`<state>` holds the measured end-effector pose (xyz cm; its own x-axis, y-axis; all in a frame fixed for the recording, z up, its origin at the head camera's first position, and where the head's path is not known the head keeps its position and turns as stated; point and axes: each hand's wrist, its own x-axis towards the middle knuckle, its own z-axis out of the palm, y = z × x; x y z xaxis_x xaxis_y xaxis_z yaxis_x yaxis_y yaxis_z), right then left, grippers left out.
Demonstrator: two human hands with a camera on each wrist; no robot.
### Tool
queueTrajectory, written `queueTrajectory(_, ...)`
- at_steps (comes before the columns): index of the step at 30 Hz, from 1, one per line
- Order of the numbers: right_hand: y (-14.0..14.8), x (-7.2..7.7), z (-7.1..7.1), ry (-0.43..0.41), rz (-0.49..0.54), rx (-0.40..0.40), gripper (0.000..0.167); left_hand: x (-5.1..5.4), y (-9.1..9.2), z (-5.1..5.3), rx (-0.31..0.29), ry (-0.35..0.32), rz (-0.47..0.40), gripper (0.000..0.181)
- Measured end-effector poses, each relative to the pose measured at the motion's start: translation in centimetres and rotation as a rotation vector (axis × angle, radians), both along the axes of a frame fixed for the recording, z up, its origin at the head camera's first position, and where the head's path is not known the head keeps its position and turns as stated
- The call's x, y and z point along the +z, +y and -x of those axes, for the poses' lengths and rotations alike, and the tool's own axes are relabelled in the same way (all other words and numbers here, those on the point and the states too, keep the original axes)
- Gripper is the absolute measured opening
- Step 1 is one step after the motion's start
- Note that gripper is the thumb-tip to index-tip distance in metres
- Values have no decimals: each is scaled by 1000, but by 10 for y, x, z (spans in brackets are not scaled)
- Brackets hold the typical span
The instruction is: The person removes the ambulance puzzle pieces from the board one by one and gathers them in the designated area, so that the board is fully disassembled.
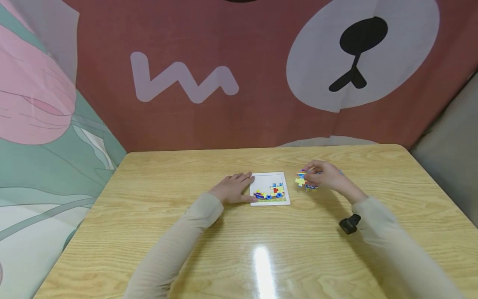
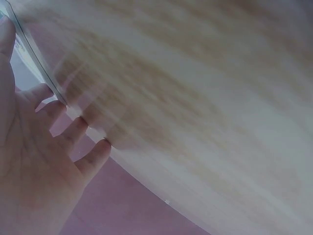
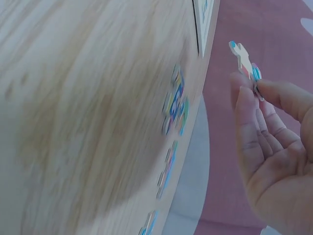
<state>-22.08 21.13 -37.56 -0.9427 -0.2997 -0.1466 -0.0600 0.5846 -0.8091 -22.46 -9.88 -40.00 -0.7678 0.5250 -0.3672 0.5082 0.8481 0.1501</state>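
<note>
From where I sit, the step in hand looks like taking up one piece for a part-filled jigsaw. The white square puzzle tray [image 1: 261, 182] lies flat on the pale wood-grain bench [image 1: 149, 216], and a joined multicoloured vehicle picture [image 1: 269, 197] fills its lower part, reaching higher at the right; the upper left shows bare white. My left hand [image 1: 235, 189] rests at the tray's left edge, fingers extended, its grip released. My right hand [image 1: 325, 174] is just right of the tray, its grip pinching a thin knobbed jigsaw piece, mainly yellow with blue [image 1: 300, 181], between thumb and fingers, raised above the bench.

I judge the next move calls for carrying that piece left, turning its printed face up and matching its knobs to the picture's unfinished edge, with the left hand steadying the tray.

My count: one tray, two hands, one piece held for certain, though a second may be tucked behind it. On the bench by the right hand I make out three clusters of loose coloured pieces [image 3: 167, 170]; the nearest seems to overlap, so I cannot tell the exact number.
</note>
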Motion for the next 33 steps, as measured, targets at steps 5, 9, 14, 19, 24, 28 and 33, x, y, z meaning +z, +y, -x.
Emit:
queueTrajectory(5,12,2,-2,-23,12,-16,33,0,0,0,1,3,-3,84)
queueTrajectory(9,23,3,-3,1,20,-23,36,-1,0,1,1,4,-2,84)
queueTrajectory(14,34,3,-2,47,-27,-21,36,-1,0,0,2,6,3,84)
queueTrajectory(19,44,0,0,40,-82,-26,36,1,0,-1,5,3,-3,83)
queueTrajectory(24,52,-5,0,-38,-95,-46,37,2,0,-1,4,3,-1,83)
queueTrajectory(28,55,-8,-1,-72,-110,-44,37,2,0,-1,4,-1,3,83)
queueTrajectory(33,59,-9,0,-108,-109,-24,36,2,0,-1,7,-2,1,83)
